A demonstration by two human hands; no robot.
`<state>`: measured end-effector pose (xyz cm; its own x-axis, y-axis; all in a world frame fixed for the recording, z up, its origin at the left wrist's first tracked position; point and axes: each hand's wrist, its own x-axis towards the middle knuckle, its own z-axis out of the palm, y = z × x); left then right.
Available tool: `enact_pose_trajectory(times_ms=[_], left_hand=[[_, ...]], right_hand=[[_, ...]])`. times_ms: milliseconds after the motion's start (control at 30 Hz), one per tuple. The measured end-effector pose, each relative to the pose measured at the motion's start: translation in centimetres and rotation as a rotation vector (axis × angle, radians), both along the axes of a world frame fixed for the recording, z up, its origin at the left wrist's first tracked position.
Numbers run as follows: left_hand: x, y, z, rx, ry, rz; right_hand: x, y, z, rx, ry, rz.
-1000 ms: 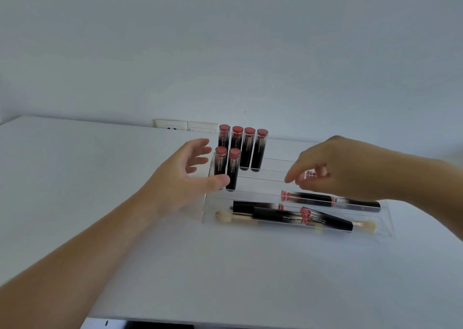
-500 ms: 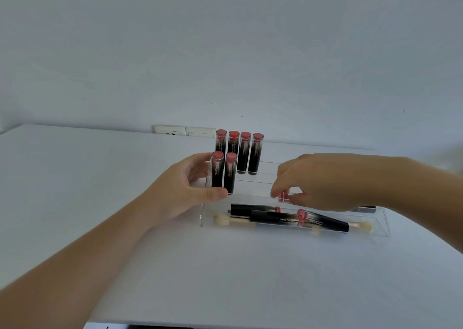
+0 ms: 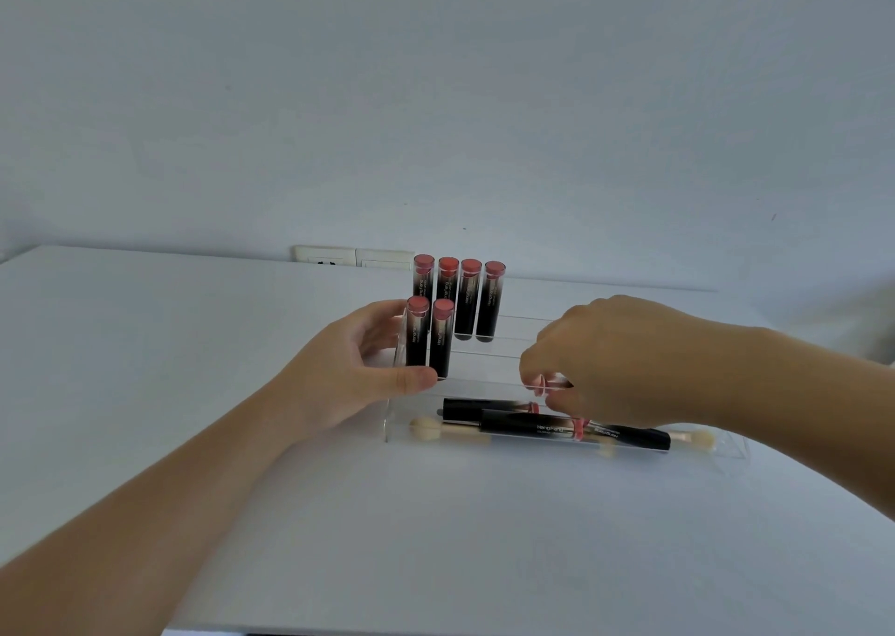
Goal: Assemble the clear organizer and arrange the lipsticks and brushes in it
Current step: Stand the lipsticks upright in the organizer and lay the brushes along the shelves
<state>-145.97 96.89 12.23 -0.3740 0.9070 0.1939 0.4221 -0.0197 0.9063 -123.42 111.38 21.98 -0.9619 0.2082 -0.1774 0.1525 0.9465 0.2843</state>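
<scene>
A clear stepped organizer (image 3: 489,352) stands on the white table (image 3: 169,345). Several black lipsticks with red caps stand upright in it: a back row (image 3: 470,296) and two in the middle row (image 3: 428,337) at the left. My left hand (image 3: 348,379) grips the organizer's left end, thumb in front. My right hand (image 3: 615,359) pinches a lying lipstick (image 3: 545,382) by its red-capped end over the front section. In the front tray lie more lipsticks (image 3: 484,407) and brushes (image 3: 436,431) with pale tips.
A white wall socket plate (image 3: 339,255) sits behind the table's far edge. The wall rises right behind the organizer. The table's near edge runs along the bottom of the view.
My right hand moved down and left onto the lying lipstick and took hold of its capped end. My left hand closed in on the organizer's left end.
</scene>
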Motion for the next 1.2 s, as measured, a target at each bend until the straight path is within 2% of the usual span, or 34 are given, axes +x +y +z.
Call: enact_pose_trajectory(times_ms=[133,367,467,567,667,933,1100,1200], left_hand=[[0.0,0.1,-0.1,0.008,-0.011,0.001],[-0.1,0.0,-0.1,0.009,-0.003,-0.008],[0.0,0.0,-0.1,0.005,0.009,-0.011],[0.0,0.0,-0.1,-0.002,0.015,0.000],[0.0,-0.1,-0.1,-0.017,0.024,0.014],[0.1,-0.2,0.0,-0.014,0.024,0.020],[0.1,-0.2,0.1,-0.016,0.038,0.011],[0.1,-0.2,0.1,-0.013,0.037,0.022]], right_hand=[[0.0,-0.3,0.4,0.014,0.014,0.006],[1.0,0.6,1.0,-0.076,0.205,0.005],[1.3,1.0,1.2,-0.241,0.316,-0.079],[1.5,1.4,1.5,-0.475,0.536,-0.129],[1.2,1.5,1.4,-0.595,0.645,-0.146],[-0.8,0.8,0.1,-0.522,0.725,-0.210],[-1.8,-0.1,-0.7,-0.572,0.713,-0.198],[-2.1,-0.4,-0.8,-0.474,0.713,-0.154]])
